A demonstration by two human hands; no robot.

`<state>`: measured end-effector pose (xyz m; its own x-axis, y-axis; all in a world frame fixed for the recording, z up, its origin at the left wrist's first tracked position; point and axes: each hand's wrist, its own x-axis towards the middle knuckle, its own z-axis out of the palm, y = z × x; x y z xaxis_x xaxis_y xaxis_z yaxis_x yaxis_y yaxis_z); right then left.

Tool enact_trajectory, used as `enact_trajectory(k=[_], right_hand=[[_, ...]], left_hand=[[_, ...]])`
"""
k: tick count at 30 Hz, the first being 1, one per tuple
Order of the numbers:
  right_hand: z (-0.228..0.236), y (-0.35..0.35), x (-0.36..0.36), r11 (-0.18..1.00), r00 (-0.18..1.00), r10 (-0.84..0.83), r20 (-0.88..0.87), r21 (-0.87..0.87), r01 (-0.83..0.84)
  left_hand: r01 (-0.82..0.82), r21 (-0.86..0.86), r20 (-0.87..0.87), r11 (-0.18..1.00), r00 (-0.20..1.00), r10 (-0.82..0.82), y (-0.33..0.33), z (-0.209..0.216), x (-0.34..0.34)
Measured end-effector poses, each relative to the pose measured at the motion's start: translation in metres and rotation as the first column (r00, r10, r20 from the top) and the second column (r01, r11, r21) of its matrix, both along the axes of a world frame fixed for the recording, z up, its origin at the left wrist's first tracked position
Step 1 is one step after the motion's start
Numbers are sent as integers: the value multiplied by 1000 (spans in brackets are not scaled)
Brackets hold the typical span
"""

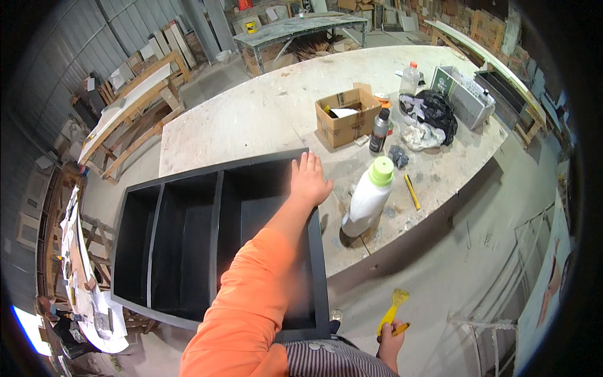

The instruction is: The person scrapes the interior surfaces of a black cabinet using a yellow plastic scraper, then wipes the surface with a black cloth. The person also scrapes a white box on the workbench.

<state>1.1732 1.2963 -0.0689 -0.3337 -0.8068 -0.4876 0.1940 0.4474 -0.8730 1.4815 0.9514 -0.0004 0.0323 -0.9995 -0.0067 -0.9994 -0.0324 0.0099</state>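
My left hand [310, 181], at the end of an orange sleeve, lies with its fingers stretched over the far right corner of a black wooden shelf unit [218, 207]. The unit rests on the worktable with its open compartments facing up, and part of it is hidden behind my forearm. Low on the right, beside the table, my right hand [392, 347] is closed around a yellow putty knife [393, 309] with its blade pointing up. A second slim yellow-and-dark item [401, 328] sticks out of the same hand; its kind is unclear.
On the pale worktable [232, 122] stand a white bottle with a green cap [370, 195], a spray can [379, 132], a cardboard box [347, 116] and a black plastic bag [433, 113]. A yellow-handled tool [412, 191] lies near the edge. A metal frame [490, 323] stands right.
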Motion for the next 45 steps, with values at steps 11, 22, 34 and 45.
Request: enact_trajectory(k=[11,22,34,45], right_hand=[[3,16,-3,993,979,15,-204,-112,-38],[10,29,-6,989,987,17,-163,-142,-40],[34,0,0,954,993,74,-91,-285,-97],[78,-31,66,846,920,376,-107,-366,-388]], left_hand=[[-324,-143,-201,935,935,293,-43,-18,35],[-529,-347,-262,774,847,462,12,-52,119],[380,214,-479,900,843,-243,184,-6,52],[-302,-206,-790,931,613,24,397,54,82]])
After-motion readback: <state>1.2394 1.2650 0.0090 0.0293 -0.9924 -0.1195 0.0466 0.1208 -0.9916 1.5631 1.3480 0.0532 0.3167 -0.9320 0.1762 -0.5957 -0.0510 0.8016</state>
